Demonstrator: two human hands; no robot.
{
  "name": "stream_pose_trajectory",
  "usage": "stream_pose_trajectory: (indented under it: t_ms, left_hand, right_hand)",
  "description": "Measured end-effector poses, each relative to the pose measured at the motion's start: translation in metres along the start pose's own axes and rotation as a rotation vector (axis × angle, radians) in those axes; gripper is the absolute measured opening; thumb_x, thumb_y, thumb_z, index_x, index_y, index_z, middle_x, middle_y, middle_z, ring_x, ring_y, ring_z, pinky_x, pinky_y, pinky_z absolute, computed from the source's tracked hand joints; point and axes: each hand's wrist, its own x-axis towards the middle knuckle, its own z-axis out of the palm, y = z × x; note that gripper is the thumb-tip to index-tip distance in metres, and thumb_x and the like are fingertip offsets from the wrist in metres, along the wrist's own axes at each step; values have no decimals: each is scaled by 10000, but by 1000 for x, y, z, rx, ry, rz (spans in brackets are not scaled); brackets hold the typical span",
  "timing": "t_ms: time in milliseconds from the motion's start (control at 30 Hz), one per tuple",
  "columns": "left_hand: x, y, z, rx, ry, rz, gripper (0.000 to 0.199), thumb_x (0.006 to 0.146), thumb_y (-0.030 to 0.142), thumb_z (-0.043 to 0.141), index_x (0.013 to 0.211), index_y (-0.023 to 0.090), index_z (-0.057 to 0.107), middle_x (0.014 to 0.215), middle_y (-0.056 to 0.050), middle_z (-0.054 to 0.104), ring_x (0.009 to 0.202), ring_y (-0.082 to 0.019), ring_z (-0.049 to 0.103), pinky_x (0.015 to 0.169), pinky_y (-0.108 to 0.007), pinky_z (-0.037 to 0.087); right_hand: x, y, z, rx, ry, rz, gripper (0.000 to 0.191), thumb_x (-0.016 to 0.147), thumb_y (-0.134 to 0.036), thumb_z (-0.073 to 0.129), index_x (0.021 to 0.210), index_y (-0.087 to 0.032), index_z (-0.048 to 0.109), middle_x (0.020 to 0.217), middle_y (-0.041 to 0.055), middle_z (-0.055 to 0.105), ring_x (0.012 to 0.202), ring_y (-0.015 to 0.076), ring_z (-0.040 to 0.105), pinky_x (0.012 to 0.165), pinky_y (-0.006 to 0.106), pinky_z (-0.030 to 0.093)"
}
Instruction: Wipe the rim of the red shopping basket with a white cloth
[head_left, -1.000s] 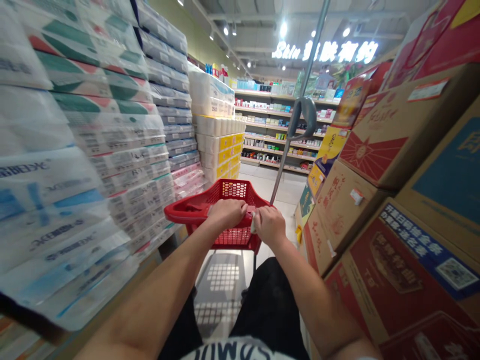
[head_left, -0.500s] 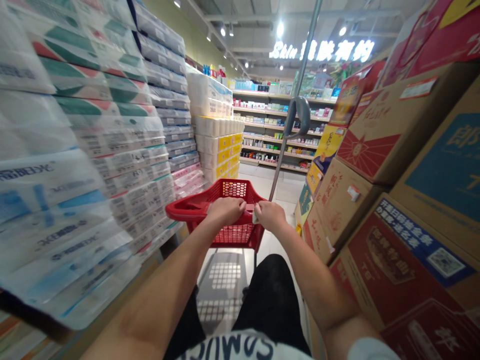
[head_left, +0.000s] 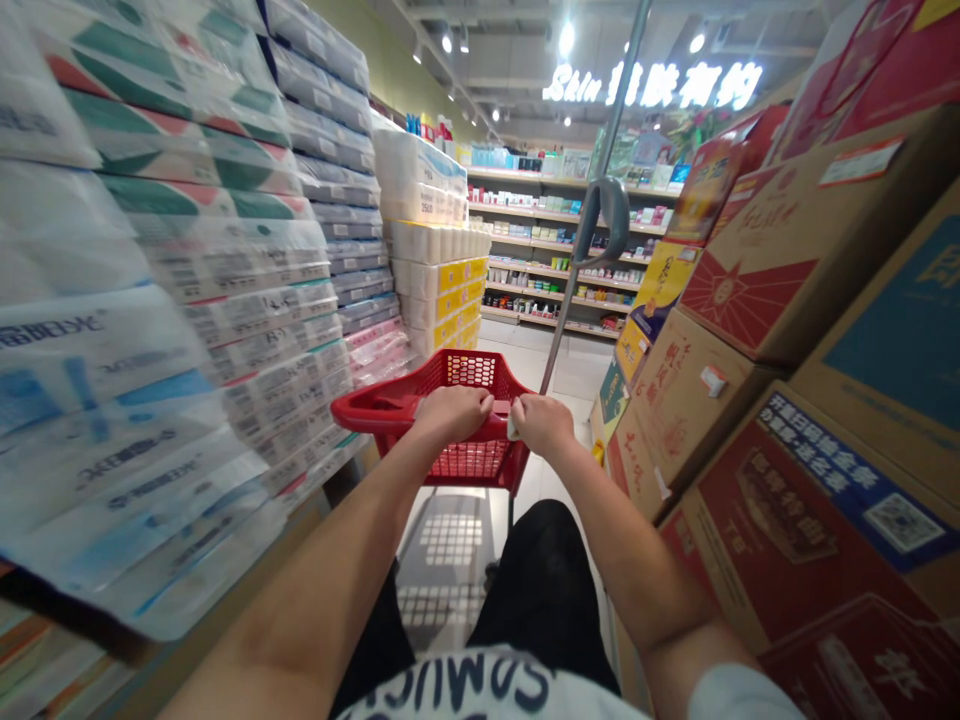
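A red plastic shopping cart (head_left: 367,408) stands directly in front of me, its lattice basket facing away. My left hand (head_left: 454,411) is closed around the cart's handle bar, near the middle. Close beside it on the right, my right hand (head_left: 541,422) also grips the handle, with something small and pale showing at its inner edge. A grey metal pole (head_left: 564,325) with a loop-shaped grey handle (head_left: 606,225) rises at the cart's right side and leans toward the upper right. Where the pole is fixed is hidden behind my right hand.
Tall stacks of wrapped paper packs (head_left: 247,235) line the left side. Piled cardboard boxes (head_left: 750,265) form the right side. Ahead, pale floor tiles (head_left: 514,338) lead to shelves (head_left: 544,250) of small goods beneath a lit sign.
The view has shifted slightly, with the boxes on the right and the far shelves appearing a little displaced. Both hands keep their grip on the cart's handle.
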Motion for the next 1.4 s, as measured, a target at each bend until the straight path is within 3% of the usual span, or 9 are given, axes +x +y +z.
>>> stream_pose_trajectory:
  t_ms: [200, 333, 400, 567, 633, 767, 1000, 1200, 1400]
  left_hand:
    - [-1, -3, 0, -4, -6, -9, 557, 913, 513, 160, 1011, 283, 657, 1017, -68, 698, 921, -262, 634, 790, -378, 451]
    - [-2, -3, -1, -3, -16, -13, 568, 914, 519, 152, 1028, 279, 654, 1042, -64, 695, 935, -252, 629, 815, -372, 438]
    - [-3, -3, -2, -5, -14, -16, 566, 912, 522, 153, 1034, 282, 651, 1046, -61, 695, 937, -250, 628, 817, -371, 435]
    - [-4, -2, -3, -13, -23, -22, 577, 910, 530, 147, 1040, 283, 652, 1057, -65, 692, 938, -254, 629, 814, -371, 440]
    - [-4, -2, -3, -12, -21, -23, 568, 910, 528, 158, 1032, 279, 654, 1043, -67, 696, 932, -253, 632, 807, -368, 443]
    - [-3, -1, -2, -18, -12, -23, 557, 910, 523, 164, 1013, 283, 657, 1019, -65, 701, 918, -253, 634, 796, -370, 446]
    - [-3, -3, 0, -23, -11, -26, 564, 905, 546, 162, 1030, 304, 656, 1038, -58, 695, 927, -257, 629, 803, -376, 445]
    - [-3, -2, -1, -11, -25, -48, 557, 906, 530, 162, 1023, 297, 654, 1020, -61, 695, 932, -248, 629, 788, -354, 448]
    - [-6, 1, -5, -22, -37, -51, 577, 902, 554, 160, 1030, 289, 657, 1043, -63, 694, 946, -253, 628, 806, -359, 446]
  right_hand:
    - [-17, -3, 7, 26, 219, -129, 249, 919, -263, 415, 752, -191, 585, 780, 54, 638, 793, 189, 561, 761, 303, 343]
    - [-10, -1, 8, 33, 124, -73, 259, 880, -263, 480, 635, -205, 540, 665, 26, 607, 634, 167, 523, 641, 297, 329]
    - [-12, 0, 10, 58, 141, -90, 266, 888, -272, 473, 640, -207, 546, 664, 28, 603, 640, 172, 524, 652, 302, 342]
    - [-33, 5, 22, 205, 411, -218, 201, 900, -205, 400, 930, -181, 598, 994, 95, 632, 968, 226, 537, 874, 359, 366]
    - [-33, 7, 22, 215, 395, -204, 182, 896, -198, 406, 899, -185, 588, 940, 84, 632, 924, 219, 541, 859, 352, 373]
    - [-18, 8, 13, 176, 229, -160, 198, 883, -213, 456, 702, -211, 535, 695, 21, 585, 705, 180, 523, 732, 305, 373]
    - [-25, 5, 13, 193, 325, -166, 219, 910, -205, 386, 782, -195, 564, 797, 51, 614, 799, 188, 532, 813, 309, 359]
    - [-13, 5, 8, 121, 161, -99, 226, 880, -238, 459, 671, -210, 540, 694, 23, 600, 684, 170, 519, 679, 277, 338]
    - [-20, 8, 10, 199, 270, -170, 220, 907, -215, 402, 763, -198, 567, 771, 44, 611, 780, 184, 537, 787, 299, 358]
